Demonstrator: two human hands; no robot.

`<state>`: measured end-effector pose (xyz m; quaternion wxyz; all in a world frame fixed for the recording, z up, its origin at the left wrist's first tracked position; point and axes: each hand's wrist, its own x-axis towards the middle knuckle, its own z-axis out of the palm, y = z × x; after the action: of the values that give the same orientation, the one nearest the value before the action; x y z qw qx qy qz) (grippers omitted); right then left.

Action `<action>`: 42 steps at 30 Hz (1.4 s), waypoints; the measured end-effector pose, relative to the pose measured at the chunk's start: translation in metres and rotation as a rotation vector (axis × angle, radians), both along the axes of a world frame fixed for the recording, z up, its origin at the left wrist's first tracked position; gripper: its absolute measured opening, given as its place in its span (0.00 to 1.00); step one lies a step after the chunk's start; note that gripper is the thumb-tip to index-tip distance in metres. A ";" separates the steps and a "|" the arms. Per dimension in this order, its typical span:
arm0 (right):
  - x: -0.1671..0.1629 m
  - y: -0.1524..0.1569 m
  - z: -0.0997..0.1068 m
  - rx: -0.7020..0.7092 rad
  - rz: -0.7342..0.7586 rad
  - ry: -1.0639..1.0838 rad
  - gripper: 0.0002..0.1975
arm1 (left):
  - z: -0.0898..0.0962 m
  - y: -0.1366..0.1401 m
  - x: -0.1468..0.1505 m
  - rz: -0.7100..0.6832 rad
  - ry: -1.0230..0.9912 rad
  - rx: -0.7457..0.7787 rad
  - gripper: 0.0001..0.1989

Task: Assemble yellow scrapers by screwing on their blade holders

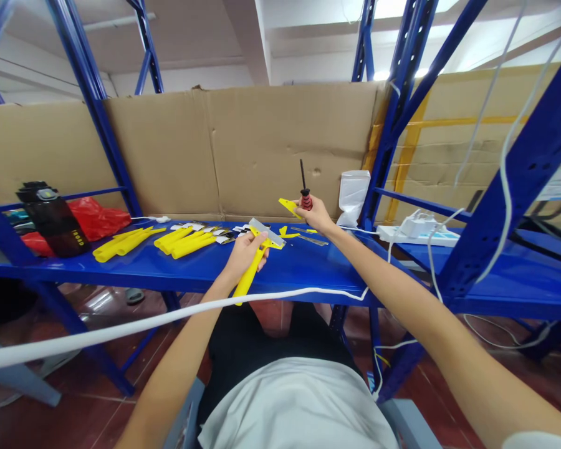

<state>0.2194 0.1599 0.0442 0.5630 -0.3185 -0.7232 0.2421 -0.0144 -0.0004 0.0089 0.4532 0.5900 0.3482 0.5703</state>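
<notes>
My left hand (245,252) is closed around a yellow scraper (249,275), whose grey metal blade (273,237) points up and to the right. Raised above the bench, my right hand (316,215) grips a screwdriver (305,198) with a red and black handle, its dark shaft pointing up. The same hand also pinches a flat yellow plastic piece (288,207). Behind the left hand, several yellow scrapers (187,242) lie on the blue bench, with yellow handles (126,243) farther left. Small yellow pieces (286,233) lie beyond the scraper blade.
A black bottle (51,218) and a red plastic bag (93,218) stand at the left. A white cable (168,319) crosses in front of the bench (308,268). At the right are a white power strip (418,234) and blue rack posts (509,168). Cardboard (280,143) lines the back.
</notes>
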 end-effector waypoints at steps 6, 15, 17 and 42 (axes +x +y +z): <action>-0.006 -0.014 0.006 -0.102 0.148 0.164 0.32 | 0.001 -0.003 0.000 -0.014 0.037 -0.018 0.26; -0.008 -0.025 0.008 -0.181 0.185 0.252 0.28 | -0.001 -0.003 0.001 -0.047 0.107 -0.054 0.25; -0.010 -0.028 0.009 -0.186 0.204 0.283 0.31 | -0.002 -0.003 0.001 -0.039 0.119 -0.074 0.24; -0.043 -0.084 0.023 -0.247 0.420 0.284 0.33 | -0.005 0.004 -0.001 0.033 0.098 -0.074 0.22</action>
<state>0.1762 0.0756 0.0674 0.5530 -0.1909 -0.6523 0.4820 -0.0154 0.0037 0.0041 0.4476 0.5942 0.4005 0.5350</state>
